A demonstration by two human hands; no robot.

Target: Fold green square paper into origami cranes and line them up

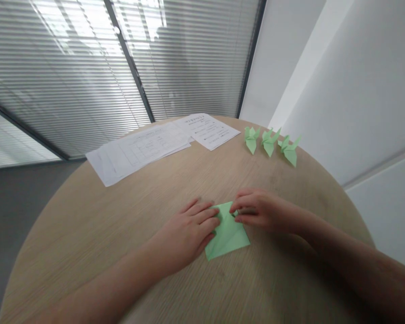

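A square of light green origami paper [227, 238] lies on the round wooden table, with crease lines across it. Over its left part my left hand [194, 229] lies flat, fingers stretched out and pressing on the paper. My right hand [254, 209] is at the paper's upper right edge, thumb and fingers curled toward each other. A small dark gap shows under the paper by its fingertips, where a corner or flap seems lifted between them. The left edge of the paper is partly hidden under my left hand.
Three folded green paper cranes [269, 142] stand in a row at the table's far right. Several printed white sheets [141, 150] overlap along the far left edge of the wooden table [148, 202]. Beyond are window blinds [195, 67] and a white wall [364, 90].
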